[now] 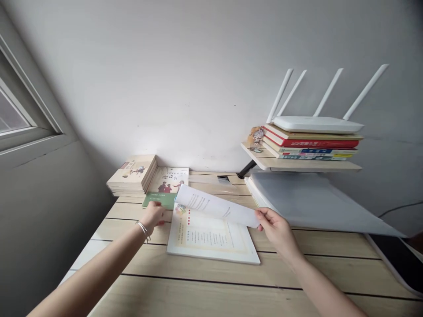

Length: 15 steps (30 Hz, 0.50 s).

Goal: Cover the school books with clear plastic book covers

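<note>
A booklet (214,240) with printed text lies open on the wooden table. My right hand (272,226) pinches the outer edge of a raised page (214,207), which slants above the lower pages. My left hand (154,215), a metal bangle at its wrist, is just left of the booklet with its fingers curled in, and nothing shows in them. Just beyond that hand is a book (170,180) with a green and white cover and drawn figures. The curled fingers partly hide what is under them, so contact with this book cannot be made out.
A stack of books (132,176) stands at the back left. At the right, a raised shelf (310,165) bears more books (313,143) and a white router (319,124). Below it lies a translucent folder (307,198). A dark flat device (399,259) is at the right edge.
</note>
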Tool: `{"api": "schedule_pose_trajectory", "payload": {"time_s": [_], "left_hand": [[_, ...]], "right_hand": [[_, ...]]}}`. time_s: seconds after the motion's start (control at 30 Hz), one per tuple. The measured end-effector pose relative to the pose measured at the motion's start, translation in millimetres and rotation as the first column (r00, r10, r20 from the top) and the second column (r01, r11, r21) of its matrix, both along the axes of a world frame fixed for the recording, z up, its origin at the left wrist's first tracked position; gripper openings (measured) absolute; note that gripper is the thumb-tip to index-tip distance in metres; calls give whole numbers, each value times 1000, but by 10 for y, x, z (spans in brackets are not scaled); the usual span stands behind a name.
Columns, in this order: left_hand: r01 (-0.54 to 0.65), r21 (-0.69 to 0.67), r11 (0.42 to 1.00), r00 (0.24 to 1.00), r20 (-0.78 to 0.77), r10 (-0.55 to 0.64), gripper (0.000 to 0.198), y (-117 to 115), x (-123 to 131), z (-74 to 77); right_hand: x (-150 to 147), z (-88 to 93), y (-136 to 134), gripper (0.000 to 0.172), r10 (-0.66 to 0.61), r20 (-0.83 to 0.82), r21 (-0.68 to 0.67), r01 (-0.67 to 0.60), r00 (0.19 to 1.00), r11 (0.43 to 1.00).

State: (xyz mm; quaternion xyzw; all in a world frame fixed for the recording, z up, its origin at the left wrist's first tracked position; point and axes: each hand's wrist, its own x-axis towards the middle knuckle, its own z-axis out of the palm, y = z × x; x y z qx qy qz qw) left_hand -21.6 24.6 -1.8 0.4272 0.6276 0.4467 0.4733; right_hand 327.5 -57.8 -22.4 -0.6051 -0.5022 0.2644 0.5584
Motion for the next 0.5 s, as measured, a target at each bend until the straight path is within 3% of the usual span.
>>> {"api": "schedule_pose_trajectory", "payload": {"time_s": [0.1, 0.17, 0.27, 0.33, 0.5], "left_hand": [[15, -210, 978, 1000, 4, -14, 36, -233, 43, 52], [82, -268, 960, 996, -8, -87, 32, -290, 104, 78], [187, -245, 951, 973, -89, -214, 20, -262, 190, 78], [226, -240, 944, 958, -121, -260, 22, -216, 237, 58], [205, -195, 959, 949, -200, -243, 25, -196, 341, -8]], "right_hand": [[-54, 53, 114, 44, -66, -165, 21, 71, 984, 997], [-93, 98, 163, 47, -89, -256, 42, 103, 963, 994], [-152, 154, 164, 50, -59, -308, 63, 83, 949, 995], [-182, 163, 118, 51, -9, -289, 67, 30, 957, 997], [-152, 56, -37, 45, 125, -180, 46, -118, 976, 992]]}}
